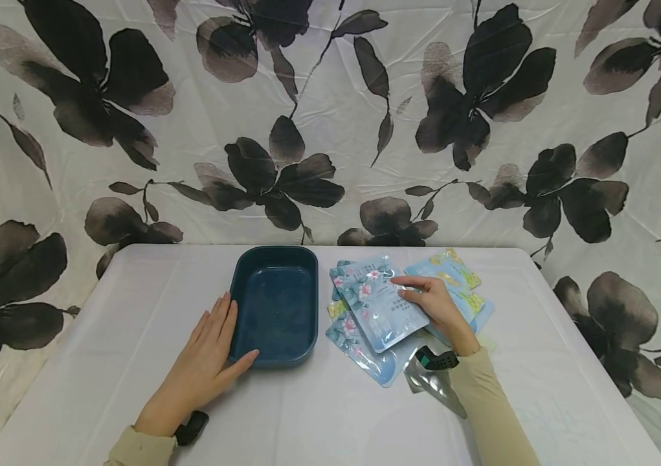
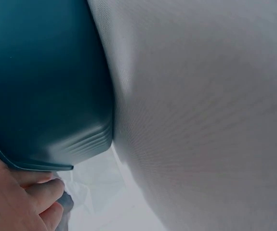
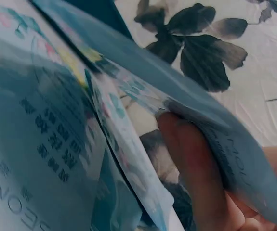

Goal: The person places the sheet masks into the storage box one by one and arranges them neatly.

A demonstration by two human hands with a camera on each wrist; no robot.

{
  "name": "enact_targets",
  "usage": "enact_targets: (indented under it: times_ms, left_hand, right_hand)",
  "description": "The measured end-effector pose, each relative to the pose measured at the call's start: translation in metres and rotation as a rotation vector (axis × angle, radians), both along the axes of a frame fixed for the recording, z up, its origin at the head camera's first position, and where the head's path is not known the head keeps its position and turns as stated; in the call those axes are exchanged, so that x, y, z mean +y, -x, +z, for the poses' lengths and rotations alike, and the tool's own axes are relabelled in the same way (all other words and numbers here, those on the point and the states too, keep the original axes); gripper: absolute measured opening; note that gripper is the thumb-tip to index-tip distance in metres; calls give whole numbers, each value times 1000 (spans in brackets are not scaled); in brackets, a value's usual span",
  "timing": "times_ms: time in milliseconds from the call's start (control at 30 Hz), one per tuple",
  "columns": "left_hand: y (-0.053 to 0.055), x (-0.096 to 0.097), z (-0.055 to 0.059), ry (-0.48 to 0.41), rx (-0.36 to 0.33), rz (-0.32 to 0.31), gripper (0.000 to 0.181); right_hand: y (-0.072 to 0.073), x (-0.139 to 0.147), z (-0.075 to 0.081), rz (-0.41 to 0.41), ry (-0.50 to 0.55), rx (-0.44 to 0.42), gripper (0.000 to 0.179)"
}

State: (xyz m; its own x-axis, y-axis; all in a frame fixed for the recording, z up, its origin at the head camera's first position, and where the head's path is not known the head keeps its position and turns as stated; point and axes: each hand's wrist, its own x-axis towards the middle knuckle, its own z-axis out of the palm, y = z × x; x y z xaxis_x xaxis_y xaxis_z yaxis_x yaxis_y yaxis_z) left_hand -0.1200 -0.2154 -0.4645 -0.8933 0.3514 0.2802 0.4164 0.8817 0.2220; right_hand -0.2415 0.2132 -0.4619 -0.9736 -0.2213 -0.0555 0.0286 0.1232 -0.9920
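Observation:
My left hand (image 1: 204, 359) lies along the left side of a dark teal rectangular tub (image 1: 274, 359), fingers straight and thumb at its near corner. The left wrist view shows the tub's outer wall (image 2: 46, 82) with fingers (image 2: 46, 195) by its rim. My right hand (image 1: 437, 307) pinches the right edge of a light blue sheet mask packet (image 1: 377, 304) with pink flowers. That packet (image 3: 186, 96) stands tilted between fingers and thumb in the right wrist view. Beneath it lie more flowered packets (image 1: 365, 359), and another packet (image 3: 42, 144) shows beside it.
Behind the right hand lie blue packets with yellow print (image 1: 443, 265). A silver packet (image 1: 437, 388) lies under the right wrist. The white table (image 1: 307, 421) ends at a floral cloth backdrop (image 1: 318, 97).

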Motion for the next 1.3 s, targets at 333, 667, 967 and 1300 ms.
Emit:
enact_targets:
  times_ms: [333, 667, 967, 1300]
  left_hand:
    - [1, 0, 1, -2, -12, 6, 96]
    - [1, -1, 2, -6, -20, 5, 96]
    - [3, -1, 1, -2, -6, -5, 97]
    - [2, 0, 1, 3, -18, -5, 96]
  right_hand:
    - [1, -8, 4, -121, 160, -27, 40]
    - [-6, -26, 22, -228, 270, -19, 37]
    - [-9, -50, 36, -277, 330, -18, 37]
    - [-4, -84, 48, -235, 381, 52, 34]
